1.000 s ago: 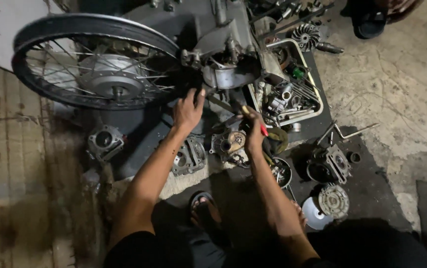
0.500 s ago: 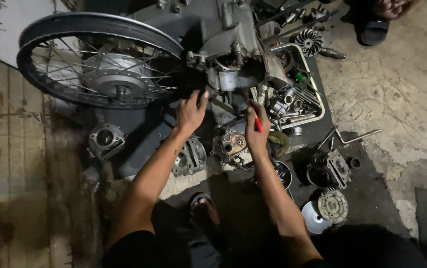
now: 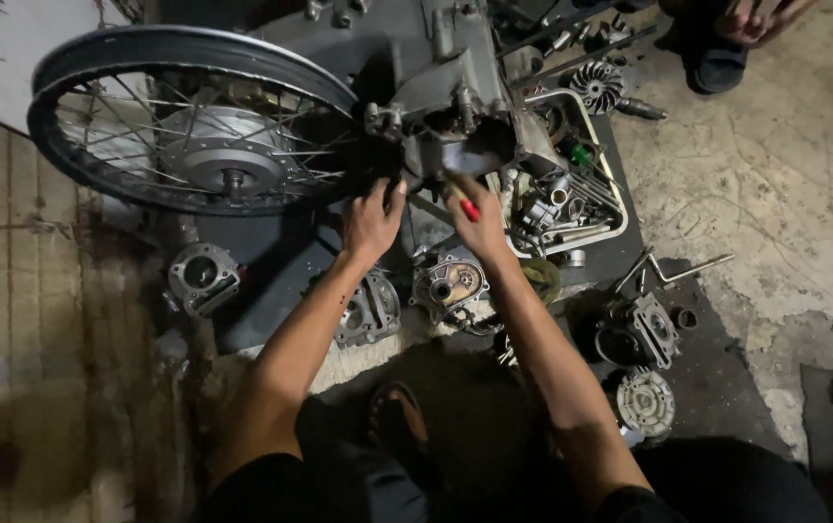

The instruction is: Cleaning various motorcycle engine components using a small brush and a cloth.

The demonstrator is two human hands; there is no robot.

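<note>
A grey motorcycle engine block (image 3: 455, 116) lies on a dark mat, joined to a spoked wheel (image 3: 194, 121) on the left. My left hand (image 3: 370, 221) rests with fingers spread against the lower edge of the engine, near the wheel. My right hand (image 3: 479, 221) is closed around a red-handled screwdriver (image 3: 463, 201), whose tip points up into the open side of the engine casing.
A white tray (image 3: 602, 235) of metal parts sits right of the engine. Engine covers (image 3: 450, 284), a cylinder (image 3: 201, 276) and other parts (image 3: 641, 334) lie around. My sandalled foot (image 3: 395, 416) is below. Another person's foot (image 3: 722, 53) is at the top right.
Both hands have moved up closer to the engine casing. The screwdriver tip now reaches into the casing opening. The view has shifted slightly downward.
</note>
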